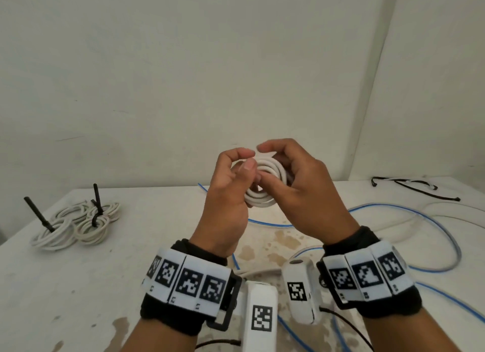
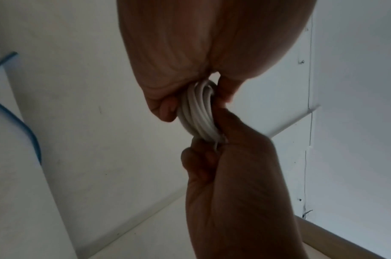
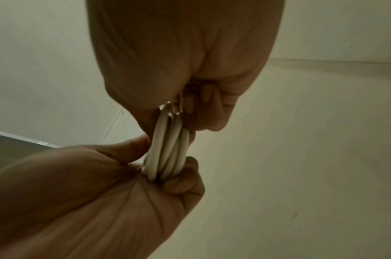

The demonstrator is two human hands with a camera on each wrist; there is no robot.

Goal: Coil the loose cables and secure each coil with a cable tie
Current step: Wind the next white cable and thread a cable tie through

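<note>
A small coil of white cable [image 1: 262, 181] is held up above the table between both hands. My left hand [image 1: 231, 186] pinches its left side, thumb in front and fingers curled over the top. From the right, my right hand [image 1: 294, 178] grips the coil with its fingers wrapped round the loops. The left wrist view shows the white coil [image 2: 199, 113] edge-on, squeezed between the two hands. In the right wrist view the coil [image 3: 168, 145] shows as several tight loops. No cable tie is visible on this coil.
Tied white coils [image 1: 76, 224] with black ties sticking up lie at the table's left. Loose blue cable [image 1: 409, 215] and white cable [image 1: 430, 221] sprawl over the right half. Spare ties [image 1: 409, 186] lie at the far right. The table [image 1: 78, 286] is stained in the middle.
</note>
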